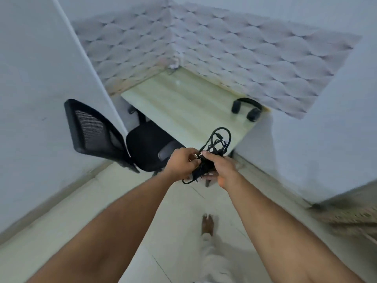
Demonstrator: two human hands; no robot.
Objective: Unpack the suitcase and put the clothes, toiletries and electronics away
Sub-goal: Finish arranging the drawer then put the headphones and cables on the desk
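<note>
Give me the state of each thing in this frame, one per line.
Cable bundle: tangled, held in both hands, off the desk.
Left hand: grips the bundle.
Right hand: grips the bundle.
Headphones: lying on the desk.
Desk: bears only the headphones.
Chair: unoccupied, seat partly under the desk.

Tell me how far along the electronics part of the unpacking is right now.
Done, it seems: the black over-ear headphones already lie on the pale wooden desk near its right end. In hand: the left hand and right hand both grip a tangled black charger cable just short of the desk. Left: setting the cable down. The suitcase, clothes and toiletries are out of view, so their progress cannot be judged.
</note>
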